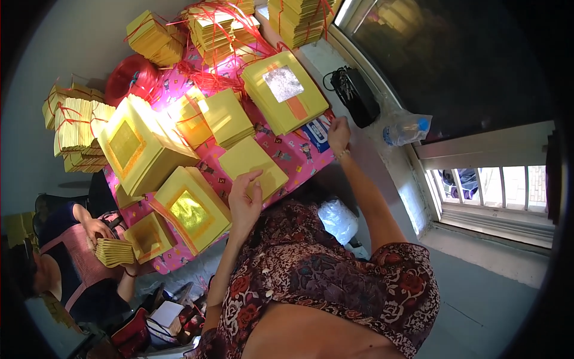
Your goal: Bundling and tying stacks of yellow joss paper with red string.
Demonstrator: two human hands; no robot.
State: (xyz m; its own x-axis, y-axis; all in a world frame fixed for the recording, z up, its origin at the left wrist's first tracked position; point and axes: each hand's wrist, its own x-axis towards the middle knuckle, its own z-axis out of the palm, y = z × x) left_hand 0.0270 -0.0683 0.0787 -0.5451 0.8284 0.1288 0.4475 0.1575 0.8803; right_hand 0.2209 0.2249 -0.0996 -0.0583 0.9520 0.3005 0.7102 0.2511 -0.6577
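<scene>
My left hand [244,204] is at the near edge of a low stack of yellow paper sheets [250,157], its thumb and forefinger apart over the paper. At the table's right corner, my right hand [339,135] is closed beside a blue and white box [317,131]. Whatever its curled fingers hold, if anything, is hidden. Beyond the box lies a thick stack of yellow paper [263,81] with a silver square and an orange strip on top. Another plain yellow stack [226,116] sits just past the low one.
Stacks with gold squares [190,206] fill the table's left side. Red-tied bundles [78,125] and a red string coil [131,81] stand behind. On the sill are a black object [356,96] and a bagged bottle [406,130]. A co-worker [84,257] holds yellow paper at left.
</scene>
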